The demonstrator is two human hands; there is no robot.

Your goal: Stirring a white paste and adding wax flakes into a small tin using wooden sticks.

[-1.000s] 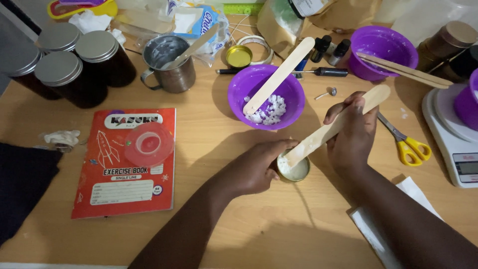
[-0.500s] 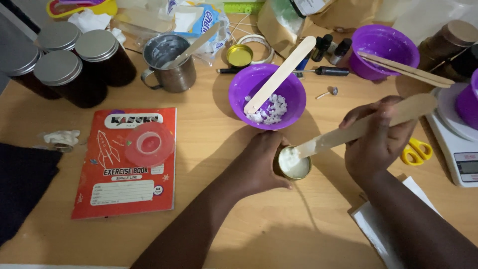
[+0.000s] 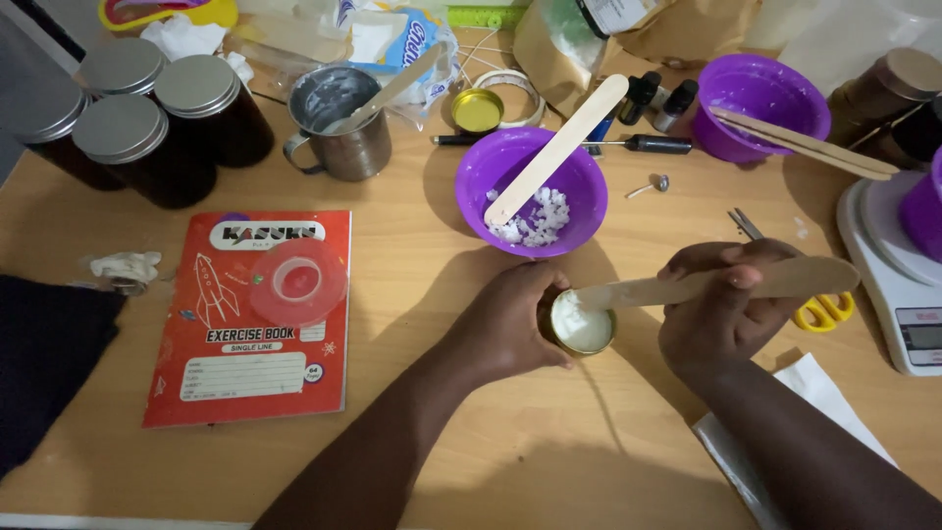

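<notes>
Item, centre of table (image 3: 412, 471): small tin (image 3: 581, 324) of white, creamy matter, standing just below the purple bowl (image 3: 531, 188). We see its open top only; its near wall is hidden behind the left hand (image 3: 505, 329), which is wrapped around it.

Item: long wooden stick (image 3: 716, 285), lying almost level, its left tip in the tin's white fill. The right hand (image 3: 726, 314) is closed around the stick's middle; the fingers cover part of it.

Hidden or cut off: yellow-handled scissors (image 3: 819, 312) lie mostly under the right hand and stick, blades and one loop showing. A white scale (image 3: 898, 294) runs off the right edge, and we cannot make out its display. A dark cloth (image 3: 44, 363) is cut by the left edge. A white sheet (image 3: 834, 393) lies partly under the right forearm.

Further items: purple bowl holding white flakes and a second stick (image 3: 559, 147); another purple bowl (image 3: 756, 93) at upper right with sticks across it; steel mug (image 3: 341, 123) with a stick inside; three dark jars (image 3: 147, 118) with grey lids, upper left; red exercise book (image 3: 250, 314) with a clear pink lid (image 3: 297, 282) resting on it.

Surface: pale wooden table, crowded along its far edge with bags and packets, too jumbled for us to sort. The room beyond is out of view.
</notes>
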